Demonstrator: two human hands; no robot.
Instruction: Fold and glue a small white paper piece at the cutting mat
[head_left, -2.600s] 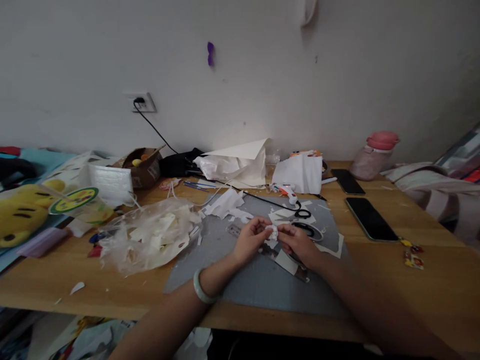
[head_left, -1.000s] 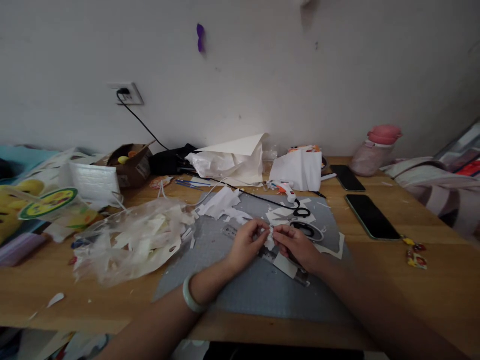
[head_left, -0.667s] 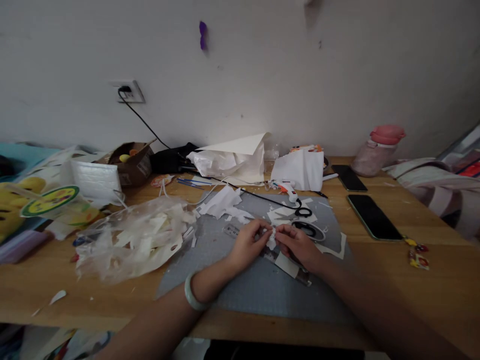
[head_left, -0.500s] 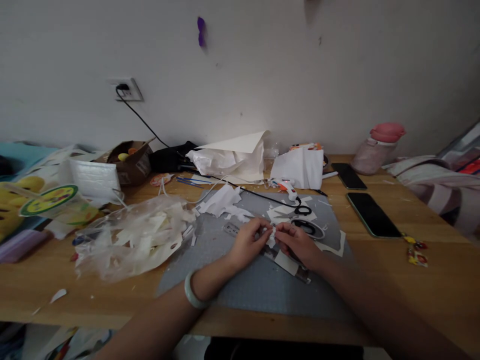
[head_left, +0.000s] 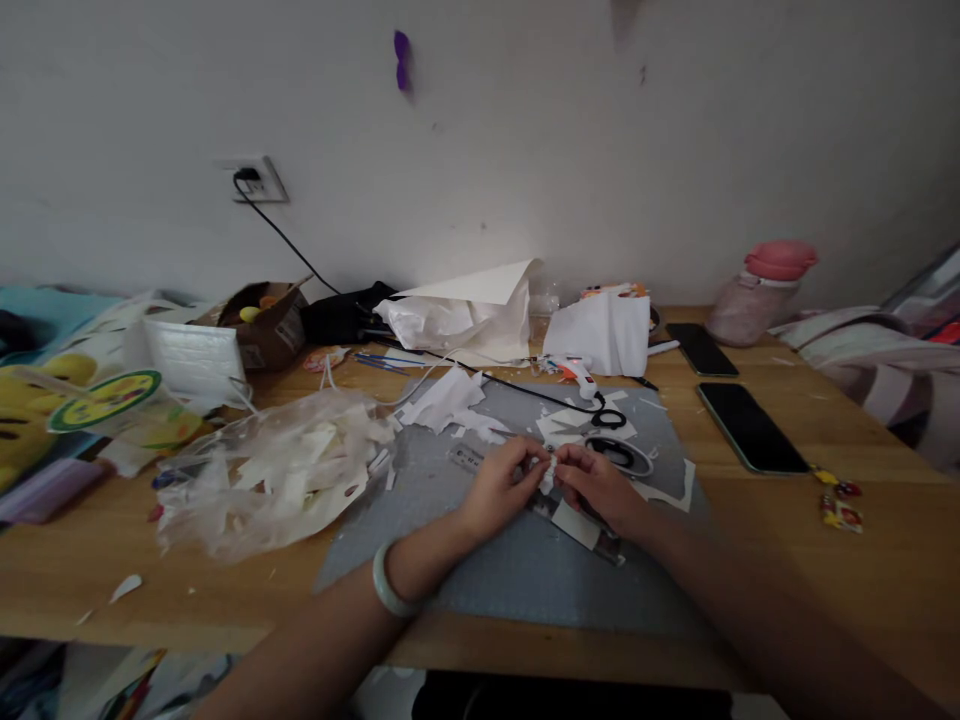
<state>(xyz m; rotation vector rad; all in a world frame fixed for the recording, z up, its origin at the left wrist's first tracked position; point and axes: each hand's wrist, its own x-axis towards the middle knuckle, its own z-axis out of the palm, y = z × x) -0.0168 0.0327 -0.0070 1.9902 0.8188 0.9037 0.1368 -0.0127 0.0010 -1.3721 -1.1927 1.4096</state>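
Head view: we pinch one small white piece (head_left: pixel 549 473) in both grips, left hand (head_left: pixel 499 492) and right hand (head_left: pixel 606 490), over grey mat (head_left: pixel 525 595) on desk (head_left: pixel 862 610). Left of mat, one clear plastic bag (head_left: pixel 217 515) holding pale paper scraps (head_left: pixel 300 475), too jumbled for us to count. Beyond, one lidded cup (head_left: pixel 150 428), contents unclear. Two dark phones (head_left: pixel 753 428) at right. Farther back, one open cardboard box (head_left: pixel 276 338) with one yellow item (head_left: pixel 249 314), one orange item (head_left: pixel 268 301); one pink-lidded bottle (head_left: pixel 751 308).
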